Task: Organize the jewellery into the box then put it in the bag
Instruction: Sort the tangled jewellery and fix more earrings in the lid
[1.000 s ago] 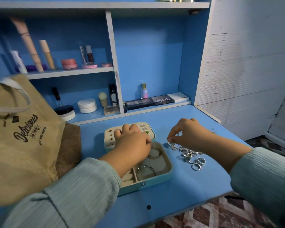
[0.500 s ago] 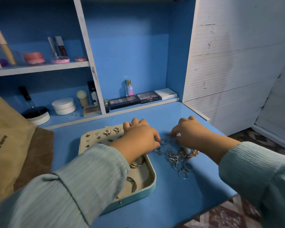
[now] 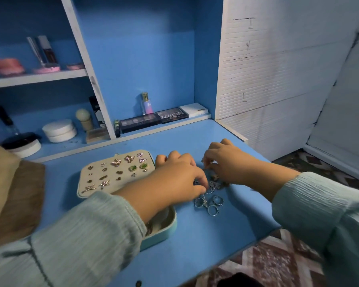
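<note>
1. On the blue desk [image 3: 195, 241], both hands work in a small heap of loose jewellery [image 3: 212, 185] just right of the open box [image 3: 164, 230].
2. Left hand [image 3: 178, 179]: its fingers are curled down into the heap, tips touching the pieces; whether they already pinch one I cannot tell, since the tips are hidden against the metal.
3. Right hand [image 3: 226, 160]: its fingers are drawn narrow together at the far edge of the heap, seemingly nipping a small piece, though what it is cannot be made out.
4. Silver rings [image 3: 208, 204] lie just in front of the heap, apart from both hands.
5. Box lid panel [image 3: 116, 172] lies flat, already studded with earrings; the tray half is mostly hidden under the left forearm.
6. Bag [image 3: 0, 183] stands at the far left, well apart from the jewellery.
7. Risks, as I judge them:
   - Tangled chains may lift neighbouring pieces, which then drop.
   - Rings near the desk's front edge could be swept off by a sleeve.
   - The left forearm hangs over the tray and could nudge the box or its contents.
</note>
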